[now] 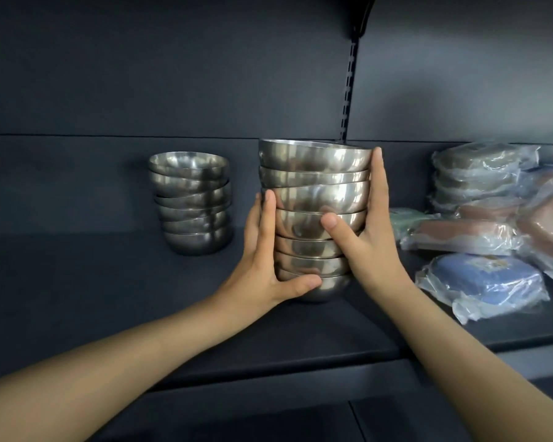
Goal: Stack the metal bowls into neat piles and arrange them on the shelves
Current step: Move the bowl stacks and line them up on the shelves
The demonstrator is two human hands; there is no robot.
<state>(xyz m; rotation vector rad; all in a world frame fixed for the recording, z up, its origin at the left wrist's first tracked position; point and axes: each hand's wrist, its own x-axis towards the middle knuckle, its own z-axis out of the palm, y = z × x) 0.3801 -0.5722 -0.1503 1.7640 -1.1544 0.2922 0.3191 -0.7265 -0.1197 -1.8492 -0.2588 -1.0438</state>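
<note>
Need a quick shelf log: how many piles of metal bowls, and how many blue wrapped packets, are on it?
Piles of shiny round metal bowls: 2 (near pile gripped between the left hand and right hand; far pile standing free)
Blue plastic-wrapped packet: 1
Total: 3

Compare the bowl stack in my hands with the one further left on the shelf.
The held stack is taller than the left stack. The left hand and right hand grip the held stack; the left stack stands untouched. The held stack is nearer, the left stack further back. Both are shiny metal, slightly uneven.
</note>
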